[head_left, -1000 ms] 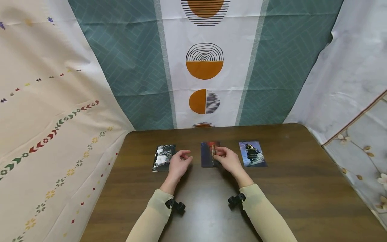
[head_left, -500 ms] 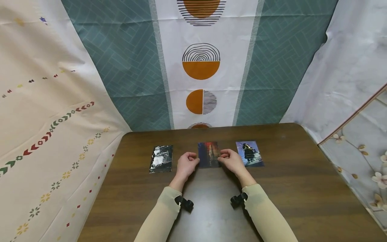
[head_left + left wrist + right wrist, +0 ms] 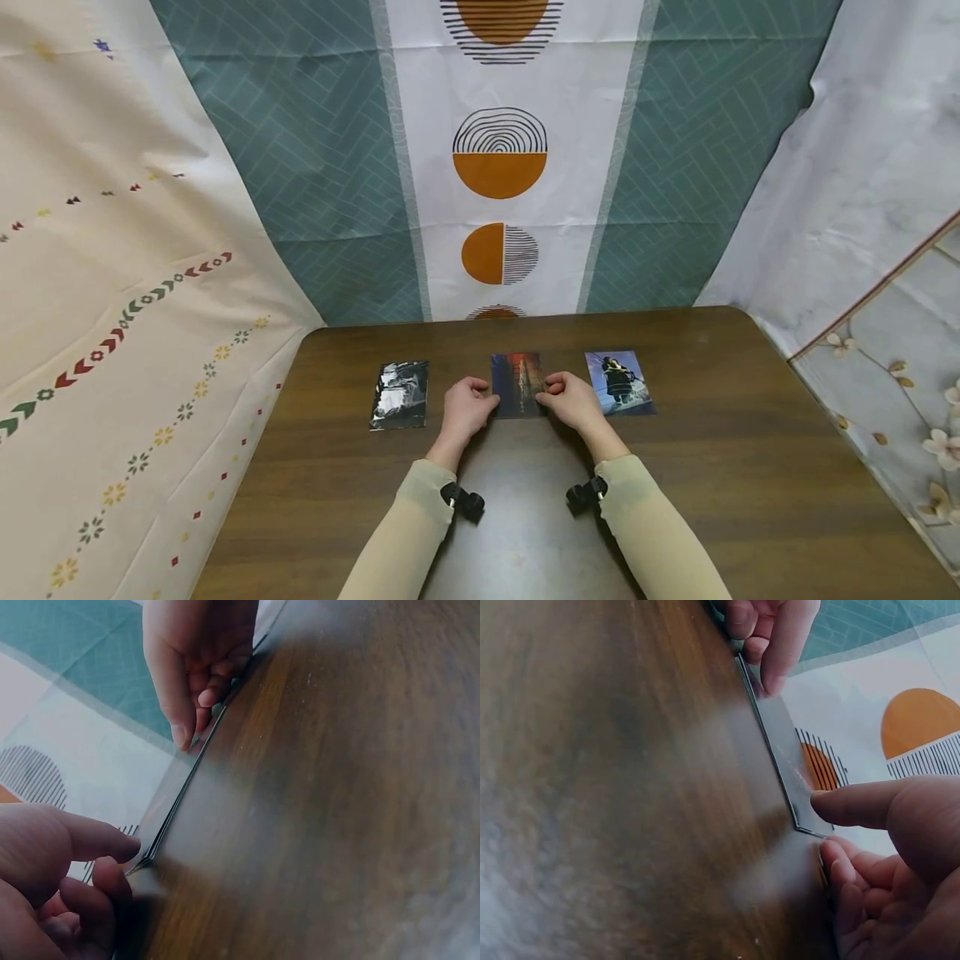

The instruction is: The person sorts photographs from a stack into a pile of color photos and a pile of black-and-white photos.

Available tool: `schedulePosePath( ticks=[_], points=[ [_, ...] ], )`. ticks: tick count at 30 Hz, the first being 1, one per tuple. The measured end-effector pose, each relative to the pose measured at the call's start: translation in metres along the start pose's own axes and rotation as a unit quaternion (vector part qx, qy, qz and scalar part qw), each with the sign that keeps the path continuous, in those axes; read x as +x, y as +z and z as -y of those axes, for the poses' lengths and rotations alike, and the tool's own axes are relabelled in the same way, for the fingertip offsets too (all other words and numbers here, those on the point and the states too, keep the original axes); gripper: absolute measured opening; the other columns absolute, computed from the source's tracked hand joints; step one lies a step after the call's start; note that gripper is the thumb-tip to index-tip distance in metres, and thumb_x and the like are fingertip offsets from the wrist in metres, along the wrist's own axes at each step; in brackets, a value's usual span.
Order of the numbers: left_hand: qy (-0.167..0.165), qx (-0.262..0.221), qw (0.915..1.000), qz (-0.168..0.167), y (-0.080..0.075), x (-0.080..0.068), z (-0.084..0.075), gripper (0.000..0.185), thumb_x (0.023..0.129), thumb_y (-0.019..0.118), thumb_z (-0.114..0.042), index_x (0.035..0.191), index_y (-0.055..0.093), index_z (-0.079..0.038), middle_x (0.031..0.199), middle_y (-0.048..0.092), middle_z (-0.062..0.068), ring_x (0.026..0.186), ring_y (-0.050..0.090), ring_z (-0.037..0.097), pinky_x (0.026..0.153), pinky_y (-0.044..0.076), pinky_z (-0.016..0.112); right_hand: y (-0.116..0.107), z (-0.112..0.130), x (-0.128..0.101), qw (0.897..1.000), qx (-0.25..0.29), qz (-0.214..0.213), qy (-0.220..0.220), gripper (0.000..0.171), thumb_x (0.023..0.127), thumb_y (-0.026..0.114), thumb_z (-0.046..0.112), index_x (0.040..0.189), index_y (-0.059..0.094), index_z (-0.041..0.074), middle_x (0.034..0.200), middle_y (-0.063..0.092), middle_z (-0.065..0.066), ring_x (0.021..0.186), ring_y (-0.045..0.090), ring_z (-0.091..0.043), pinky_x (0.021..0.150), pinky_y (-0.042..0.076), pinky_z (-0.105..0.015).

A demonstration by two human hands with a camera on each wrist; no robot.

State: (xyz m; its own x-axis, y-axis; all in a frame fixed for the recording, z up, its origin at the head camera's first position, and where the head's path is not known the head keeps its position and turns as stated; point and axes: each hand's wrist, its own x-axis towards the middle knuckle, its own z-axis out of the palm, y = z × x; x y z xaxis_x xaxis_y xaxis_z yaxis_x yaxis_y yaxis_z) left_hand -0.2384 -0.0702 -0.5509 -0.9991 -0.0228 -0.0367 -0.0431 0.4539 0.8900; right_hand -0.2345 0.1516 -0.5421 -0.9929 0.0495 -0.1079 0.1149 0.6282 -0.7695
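Observation:
At the far middle of the table, a thin stack of picture cards [image 3: 516, 385] lies with a red and dark blue city-like print on top. My left hand [image 3: 467, 408] pinches its left side with thumb and curled fingers. On the opposite side my right hand [image 3: 573, 400] does the same, thumb on the upper face. The left wrist view shows several thin layers along the stack's near edge [image 3: 180, 796], with the left hand [image 3: 56, 877] at one corner. In the right wrist view, the right thumb [image 3: 851, 804] lies over the glossy top face.
A black-and-white picture card [image 3: 400, 396] lies to the left, and a blue-violet card with a dark figure [image 3: 619, 382] to the right. The brown wooden table [image 3: 705, 500] ends at a hanging green and white cloth [image 3: 337, 167]. Dark cameras sit on both wrists.
My left hand has moved right from beside the black-and-white card to the middle stack's left side. My right hand shifted from over the stack to its right edge. The stack barely moves.

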Motion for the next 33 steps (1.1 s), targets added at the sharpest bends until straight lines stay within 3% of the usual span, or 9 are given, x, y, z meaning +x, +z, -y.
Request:
schedulePosePath(
  ticks=[15,25,33],
  points=[
    [-0.025,0.052,0.9981,0.02,0.0022,-0.0047,-0.0103,0.037,0.092,0.084,-0.015,0.124,0.071,-0.001,0.072,0.065,0.003,0.048,0.061,0.014,0.056,0.053,0.032,0.0034,0.0016,-0.0028,0.999,-0.04,-0.009,-0.009,0.044,0.097,0.08,0.028,0.131,0.07,0.003,0.112,0.072,-0.01,0.106,0.067,-0.032,0.096,0.051,-0.054],
    [-0.045,-0.019,0.9986,0.02,0.0032,-0.0045,-0.0071,0.032,0.091,0.083,-0.011,0.119,0.072,-0.001,0.074,0.063,0.002,0.051,0.058,0.013,0.054,0.051,0.03,0.0013,0.0027,-0.0024,1.0,-0.019,0.004,0.001,0.046,0.097,0.079,0.029,0.132,0.07,0.002,0.115,0.071,-0.012,0.108,0.066,-0.034,0.097,0.05,-0.054],
    [-0.043,-0.018,0.9988,0.016,0.0039,-0.003,-0.007,0.039,0.09,0.084,-0.011,0.125,0.07,0.0,0.077,0.063,0.003,0.051,0.058,0.012,0.054,0.052,0.029,0.0027,0.0011,-0.0009,1.0,-0.023,0.0,0.0,0.045,0.097,0.079,0.03,0.131,0.07,0.002,0.115,0.072,-0.012,0.106,0.066,-0.033,0.096,0.051,-0.054]
  ],
)
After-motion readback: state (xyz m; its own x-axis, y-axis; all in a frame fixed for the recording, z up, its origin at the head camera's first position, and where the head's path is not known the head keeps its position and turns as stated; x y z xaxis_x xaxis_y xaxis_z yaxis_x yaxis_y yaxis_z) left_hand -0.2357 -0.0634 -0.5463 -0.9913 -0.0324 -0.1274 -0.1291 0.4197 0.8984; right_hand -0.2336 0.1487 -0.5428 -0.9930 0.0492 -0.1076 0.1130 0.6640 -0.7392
